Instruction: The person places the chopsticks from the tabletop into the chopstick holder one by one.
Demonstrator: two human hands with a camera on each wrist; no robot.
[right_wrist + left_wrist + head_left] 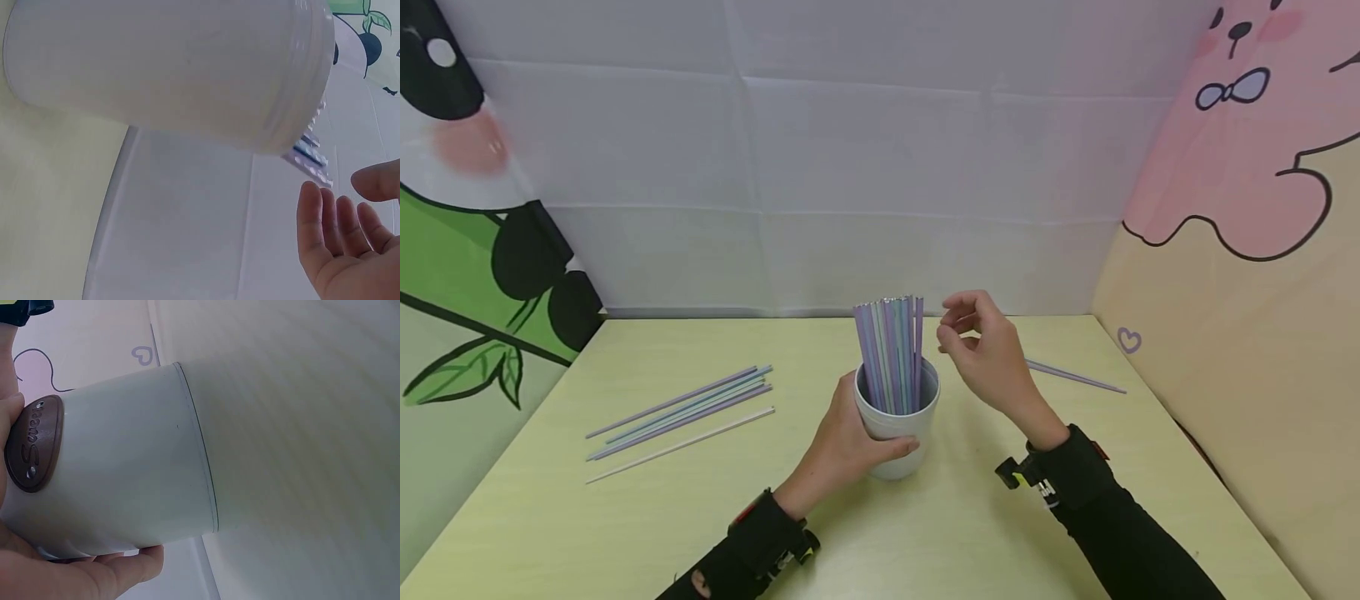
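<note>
Bundle of pastel purple and blue drinking straws (891, 350) stands upright, long axis near vertical, in a white round plastic cup (897, 421) at the middle of the pale yellow table (625, 517). Left hand (842, 450) wraps the cup's side, thumb across the front. Right hand (985, 354) hovers just beside the straw tops, fingers loosely curled, holding nothing. Loose straws (681, 417) lie well to the left.
</note>
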